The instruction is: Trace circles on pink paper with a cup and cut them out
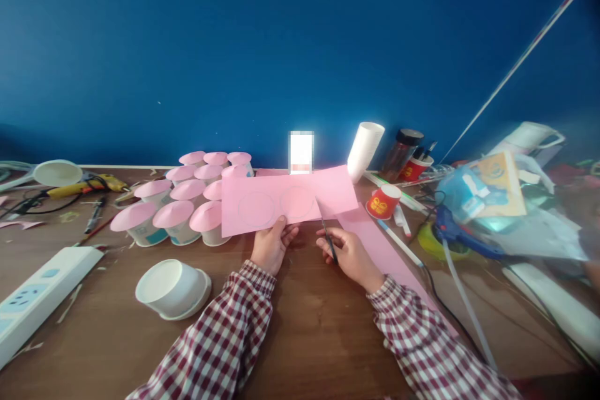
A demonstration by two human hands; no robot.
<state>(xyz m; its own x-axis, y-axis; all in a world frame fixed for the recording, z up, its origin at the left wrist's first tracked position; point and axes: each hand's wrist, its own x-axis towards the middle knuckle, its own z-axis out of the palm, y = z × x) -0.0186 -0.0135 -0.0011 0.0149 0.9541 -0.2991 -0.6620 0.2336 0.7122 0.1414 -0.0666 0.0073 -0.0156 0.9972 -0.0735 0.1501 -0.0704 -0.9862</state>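
A pink paper sheet (pixel 276 184) with two drawn circles is held up over the table. My left hand (pixel 272 245) pinches its lower edge, thumb in front. My right hand (pixel 347 253) grips dark scissors (pixel 330 244), whose blades reach the lower edge of the sheet, where a cut opens right of the circles. More pink paper (pixel 387 253) lies under and behind, running down to the right. To the left stand several white cups (pixel 149 234) topped with pink paper discs (pixel 134 216). A white cup (pixel 172 287) sits upside down nearer me.
A white power strip (pixel 35 300) and yellow glue gun (pixel 79 186) are on the left. Stacked white cups (pixel 365 150), a red cup (pixel 383 202), a pen (pixel 400 242), a blue glue gun (pixel 469 240) with cable and plastic bags (pixel 539 225) are on the right.
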